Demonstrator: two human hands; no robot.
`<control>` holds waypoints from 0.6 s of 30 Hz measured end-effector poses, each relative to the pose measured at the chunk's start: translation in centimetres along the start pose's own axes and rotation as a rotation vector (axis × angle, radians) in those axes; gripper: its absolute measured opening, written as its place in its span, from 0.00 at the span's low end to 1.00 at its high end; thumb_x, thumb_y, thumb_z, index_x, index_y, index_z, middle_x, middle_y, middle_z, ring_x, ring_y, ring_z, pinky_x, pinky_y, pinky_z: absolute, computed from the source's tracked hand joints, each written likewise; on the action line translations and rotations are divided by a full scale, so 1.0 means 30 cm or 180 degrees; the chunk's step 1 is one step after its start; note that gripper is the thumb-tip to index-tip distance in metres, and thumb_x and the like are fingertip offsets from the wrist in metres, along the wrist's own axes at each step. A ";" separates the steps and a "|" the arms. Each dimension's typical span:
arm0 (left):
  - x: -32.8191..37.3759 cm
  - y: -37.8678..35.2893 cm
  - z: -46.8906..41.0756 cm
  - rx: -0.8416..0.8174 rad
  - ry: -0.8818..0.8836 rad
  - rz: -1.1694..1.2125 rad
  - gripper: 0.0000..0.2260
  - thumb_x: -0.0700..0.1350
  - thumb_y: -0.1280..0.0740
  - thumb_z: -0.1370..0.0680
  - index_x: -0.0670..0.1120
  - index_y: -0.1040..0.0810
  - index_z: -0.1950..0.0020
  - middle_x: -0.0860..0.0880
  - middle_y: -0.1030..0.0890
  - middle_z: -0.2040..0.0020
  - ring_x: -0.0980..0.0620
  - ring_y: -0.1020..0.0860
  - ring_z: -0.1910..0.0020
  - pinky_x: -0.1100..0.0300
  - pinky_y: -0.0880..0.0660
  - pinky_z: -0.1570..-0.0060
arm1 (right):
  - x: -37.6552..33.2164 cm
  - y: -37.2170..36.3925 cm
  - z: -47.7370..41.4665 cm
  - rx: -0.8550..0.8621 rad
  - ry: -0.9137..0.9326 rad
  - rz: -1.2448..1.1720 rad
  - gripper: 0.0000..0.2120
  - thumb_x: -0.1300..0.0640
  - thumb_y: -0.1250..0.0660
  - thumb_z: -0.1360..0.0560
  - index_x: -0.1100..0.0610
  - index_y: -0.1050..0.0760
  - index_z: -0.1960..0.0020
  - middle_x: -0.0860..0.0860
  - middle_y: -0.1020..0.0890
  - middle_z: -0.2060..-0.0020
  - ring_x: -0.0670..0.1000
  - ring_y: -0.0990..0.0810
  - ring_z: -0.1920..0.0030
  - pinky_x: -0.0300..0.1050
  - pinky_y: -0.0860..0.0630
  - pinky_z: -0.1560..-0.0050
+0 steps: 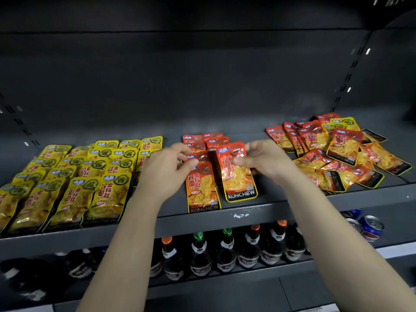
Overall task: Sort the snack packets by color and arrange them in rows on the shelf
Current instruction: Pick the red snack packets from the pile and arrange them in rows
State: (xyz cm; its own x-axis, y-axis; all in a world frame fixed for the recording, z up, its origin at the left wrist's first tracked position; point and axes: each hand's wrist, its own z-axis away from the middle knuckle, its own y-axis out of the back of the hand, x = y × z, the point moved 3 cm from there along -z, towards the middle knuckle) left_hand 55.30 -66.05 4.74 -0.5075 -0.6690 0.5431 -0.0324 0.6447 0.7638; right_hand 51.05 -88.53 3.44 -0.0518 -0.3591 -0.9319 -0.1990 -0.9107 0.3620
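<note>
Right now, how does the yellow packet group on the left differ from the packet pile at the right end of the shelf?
Colour: the yellow packet group is all yellow; the packet pile is mostly red, with yellow packets mixed in.
Arrangement: the yellow packet group lies in overlapping rows; the packet pile is jumbled, at many angles.
Both lie on the same shelf.

Both forearms (144,224) bare up to the elbows; left hand (166,170) and right hand (265,161) bare too, wrists slim
</note>
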 end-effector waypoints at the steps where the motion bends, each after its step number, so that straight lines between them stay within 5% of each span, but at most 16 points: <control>1: -0.005 0.001 -0.001 0.0030 0.0013 -0.0044 0.12 0.51 0.31 0.24 0.49 0.21 0.43 0.52 0.17 0.50 0.54 0.19 0.53 0.52 0.22 0.49 | 0.012 -0.010 -0.002 -0.0017 -0.0082 0.0140 0.06 0.61 0.24 0.31 0.55 0.21 0.60 0.45 0.19 0.71 0.40 0.23 0.72 0.35 0.28 0.70; 8: -0.007 -0.009 0.004 0.0044 0.0054 0.0017 0.12 0.48 0.30 0.24 0.48 0.21 0.41 0.51 0.17 0.48 0.53 0.19 0.52 0.51 0.21 0.48 | 0.047 -0.060 -0.004 0.0067 -0.0208 0.0137 0.06 0.61 0.23 0.32 0.60 0.21 0.61 0.47 0.19 0.71 0.40 0.23 0.73 0.32 0.29 0.68; 13: -0.010 -0.015 0.002 0.0016 0.0077 0.0024 0.13 0.48 0.30 0.24 0.47 0.21 0.41 0.51 0.17 0.47 0.53 0.19 0.51 0.52 0.21 0.48 | 0.068 -0.068 -0.008 0.0208 -0.0263 0.0375 0.13 0.58 0.22 0.33 0.65 0.21 0.56 0.53 0.19 0.66 0.48 0.22 0.65 0.45 0.25 0.56; 18: -0.012 -0.024 -0.011 0.0048 0.0044 0.0009 0.11 0.48 0.30 0.24 0.49 0.21 0.42 0.52 0.17 0.49 0.54 0.20 0.51 0.50 0.22 0.47 | 0.057 -0.062 -0.006 0.0226 -0.0244 0.1030 0.13 0.52 0.22 0.32 0.58 0.24 0.59 0.47 0.26 0.68 0.46 0.28 0.66 0.41 0.32 0.64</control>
State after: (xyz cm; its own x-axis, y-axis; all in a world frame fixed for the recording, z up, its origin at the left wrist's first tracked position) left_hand 55.78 -66.41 4.11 -0.4957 -0.6722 0.5500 -0.0440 0.6519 0.7570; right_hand 51.49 -87.48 1.17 -0.1963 -0.6082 -0.7691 -0.2279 -0.7346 0.6391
